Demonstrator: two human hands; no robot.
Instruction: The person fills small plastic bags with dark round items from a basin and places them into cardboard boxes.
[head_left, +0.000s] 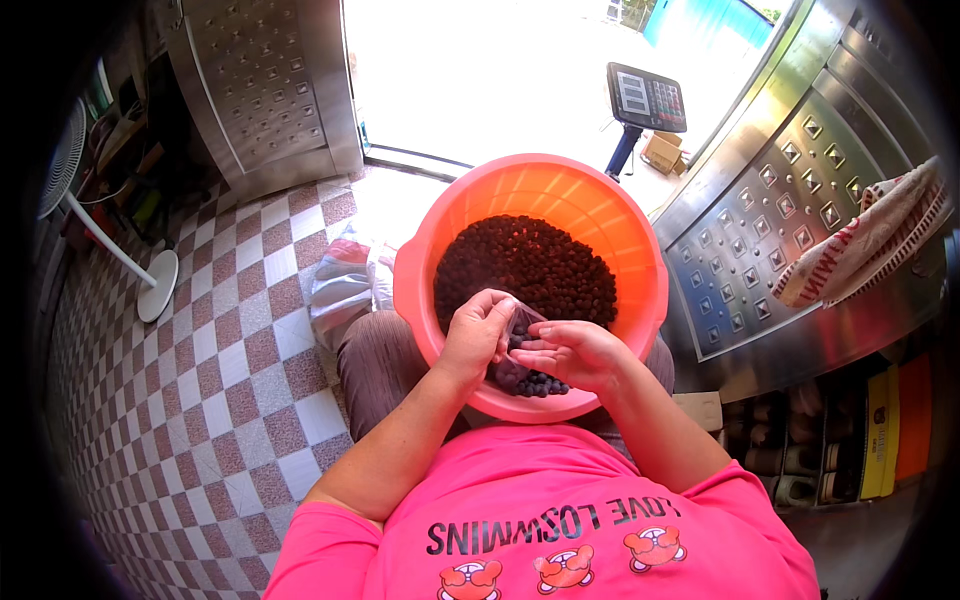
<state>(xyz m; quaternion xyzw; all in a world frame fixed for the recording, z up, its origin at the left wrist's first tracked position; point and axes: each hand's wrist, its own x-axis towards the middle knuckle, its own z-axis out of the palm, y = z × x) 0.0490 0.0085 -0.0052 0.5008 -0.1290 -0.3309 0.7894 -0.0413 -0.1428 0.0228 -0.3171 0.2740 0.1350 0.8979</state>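
Note:
A large orange-pink plastic basin (652, 300) rests on my lap, partly filled with small dark round beads or berries (525, 262). Over its near side, my left hand (480, 326) pinches the top of a small see-through bag (523, 319) between thumb and fingers. More of the dark round pieces show inside the bag and just below it, near the basin's rim. On the bag's other side is my right hand (577, 352), its fingers apart and palm turned partly up. Its fingertips overlap the bag; whether they press on it is hard to tell.
A white plastic sack (341, 289) stands left of the basin on the checkered tile floor (247, 367). Beyond the basin rises a scale's keypad display (646, 97). Metal doors flank the doorway; a cloth (862, 236) hangs at right above a shoe rack (795, 457). A fan base (157, 286) stands left.

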